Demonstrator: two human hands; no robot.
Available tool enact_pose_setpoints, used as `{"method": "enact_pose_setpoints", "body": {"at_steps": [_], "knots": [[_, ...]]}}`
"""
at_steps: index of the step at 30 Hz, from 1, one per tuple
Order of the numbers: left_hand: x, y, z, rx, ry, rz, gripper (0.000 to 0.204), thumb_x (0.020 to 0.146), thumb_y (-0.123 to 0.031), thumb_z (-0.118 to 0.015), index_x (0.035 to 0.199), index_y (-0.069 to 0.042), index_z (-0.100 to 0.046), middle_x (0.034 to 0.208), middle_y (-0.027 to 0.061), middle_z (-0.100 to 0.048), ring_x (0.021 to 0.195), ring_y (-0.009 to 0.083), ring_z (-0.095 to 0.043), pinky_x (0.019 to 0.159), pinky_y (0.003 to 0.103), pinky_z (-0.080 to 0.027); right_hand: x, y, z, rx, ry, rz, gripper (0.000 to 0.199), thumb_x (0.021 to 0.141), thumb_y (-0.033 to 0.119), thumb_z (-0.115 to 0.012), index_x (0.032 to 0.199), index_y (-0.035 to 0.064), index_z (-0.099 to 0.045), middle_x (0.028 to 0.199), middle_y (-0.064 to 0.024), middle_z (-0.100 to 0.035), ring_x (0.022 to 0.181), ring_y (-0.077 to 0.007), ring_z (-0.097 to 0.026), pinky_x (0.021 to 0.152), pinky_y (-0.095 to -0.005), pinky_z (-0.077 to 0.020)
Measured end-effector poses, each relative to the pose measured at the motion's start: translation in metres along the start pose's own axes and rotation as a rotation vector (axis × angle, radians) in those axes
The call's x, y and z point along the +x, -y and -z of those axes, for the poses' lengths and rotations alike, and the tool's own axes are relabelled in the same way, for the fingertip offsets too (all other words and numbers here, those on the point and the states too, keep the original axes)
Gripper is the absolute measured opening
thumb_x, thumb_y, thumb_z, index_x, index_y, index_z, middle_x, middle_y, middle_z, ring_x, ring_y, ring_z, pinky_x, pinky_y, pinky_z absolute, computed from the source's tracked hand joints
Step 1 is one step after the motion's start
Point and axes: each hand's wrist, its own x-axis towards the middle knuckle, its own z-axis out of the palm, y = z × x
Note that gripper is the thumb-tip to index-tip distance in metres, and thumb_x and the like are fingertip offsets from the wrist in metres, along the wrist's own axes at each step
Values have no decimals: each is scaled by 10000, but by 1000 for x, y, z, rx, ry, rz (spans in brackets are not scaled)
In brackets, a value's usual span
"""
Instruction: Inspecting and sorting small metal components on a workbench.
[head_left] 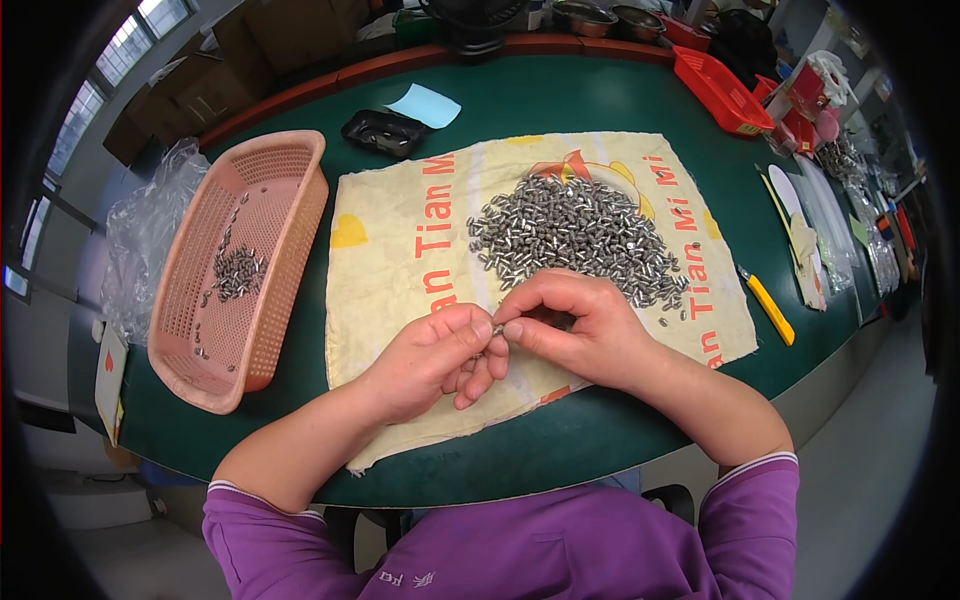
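Note:
My left hand [440,357] and my right hand [572,322] meet over the near part of a yellow printed cloth [390,270]. Pinched between both thumbs and forefingers is a small metal piece [498,330], mostly covered by the fingertips. The other fingers of my left hand curl inward, and something small and metallic seems to show among them. Just beyond my hands lies a wide heap of small shiny metal cylinders [570,235]. On the left, a pink perforated plastic basket [290,280] holds a smaller cluster of similar metal pieces [240,272].
A yellow utility knife [770,308] lies right of the cloth on the green table [600,100]. Behind the cloth sit a black tray [385,132] and a light blue paper [425,104]. A red basket [722,90] stands far right; clear plastic bags [150,230] lie left of the pink basket.

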Motion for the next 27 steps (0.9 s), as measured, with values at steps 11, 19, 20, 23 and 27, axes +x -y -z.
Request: {"method": "enact_pose_setpoints", "body": {"at_steps": [11, 19, 20, 23, 27], "knots": [[1, 1, 2, -24, 16, -28, 177, 1069, -237, -516, 1056, -66, -559, 931, 43, -636, 655, 87, -551, 538, 227, -441, 0, 0, -1, 4, -12, -4, 92, 900, 96, -717, 985, 62, -727, 919, -55, -707, 805, -148, -696, 712, -276, -566], [1, 2, 1, -37, 5, -49, 132, 1046, -198, -564, 1065, -68, -553, 928, 42, -641, 652, 82, -546, 536, 227, -422, -1, 0, -1, 23, -8, -30, 113, 895, 103, -726, 1002, 67, -722, 921, -53, -703, 805, -141, -694, 712, -270, -562], [1, 2, 0, -39, -4, -52, 118, 1039, -181, -576, 1063, -68, -553, 923, 44, -642, 647, 82, -543, 534, 228, -418, -1, 0, -1, 37, -4, -43, 116, 894, 103, -726, 1004, 68, -721, 920, -53, -702, 804, -141, -693, 713, -268, -561], [1, 1, -1, -48, -14, -51, 97, 1027, -154, -592, 1051, -69, -550, 909, 44, -643, 637, 80, -539, 536, 229, -421, -1, 1, -1, 45, 2, -35, 109, 897, 101, -724, 1000, 69, -725, 918, -49, -701, 809, -139, -690, 719, -272, -559], [0, 1, -3, -28, -31, -48, 91, 1017, -137, -606, 1035, -72, -545, 895, 43, -640, 631, 79, -536, 538, 228, -422, 0, 1, 0, 31, 7, -17, 102, 895, 97, -725, 993, 71, -732, 920, -47, -701, 812, -138, -684, 721, -277, -557]]}}
